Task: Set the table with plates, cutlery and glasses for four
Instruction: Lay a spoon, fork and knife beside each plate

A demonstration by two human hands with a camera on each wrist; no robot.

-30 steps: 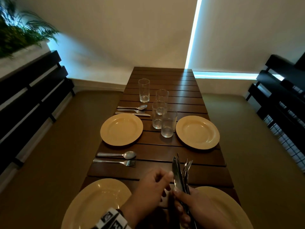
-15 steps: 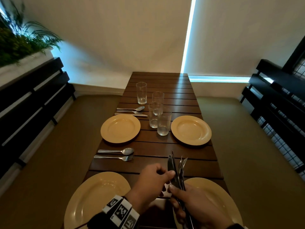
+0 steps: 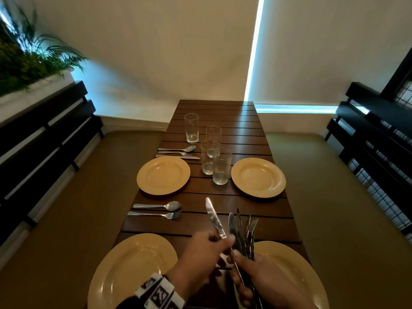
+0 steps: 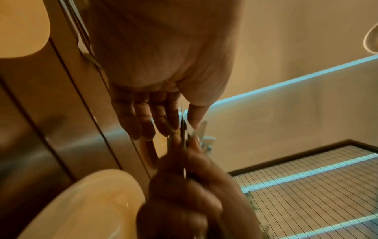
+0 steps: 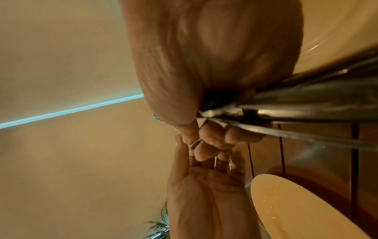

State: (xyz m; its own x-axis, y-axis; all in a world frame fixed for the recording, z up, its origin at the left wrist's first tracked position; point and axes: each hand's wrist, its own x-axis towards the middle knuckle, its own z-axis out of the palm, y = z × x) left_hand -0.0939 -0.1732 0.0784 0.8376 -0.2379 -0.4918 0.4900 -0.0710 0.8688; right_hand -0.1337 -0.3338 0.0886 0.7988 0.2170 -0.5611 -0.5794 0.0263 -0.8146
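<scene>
Dark slatted table (image 3: 245, 121) carries four plates, yet only its left edge has cutlery, so the right hand (image 3: 265, 279) clasps the spare bundle (image 3: 244, 233) upright over the near edge while the left hand (image 3: 200, 255) pinches one knife (image 3: 214, 217) free, likely for the spoon (image 3: 160, 205) and fork (image 3: 156, 214).

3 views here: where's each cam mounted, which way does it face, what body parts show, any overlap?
Head: worn on the head, looks forward and down the table; left hand pinches a knife, right hand grips a cutlery bundle.
Left wrist: looks along the left hand's fingers toward the right hand.
Right wrist: looks along the right hand toward the left palm.
Shared: both hands, cutlery, a near plate.
</scene>
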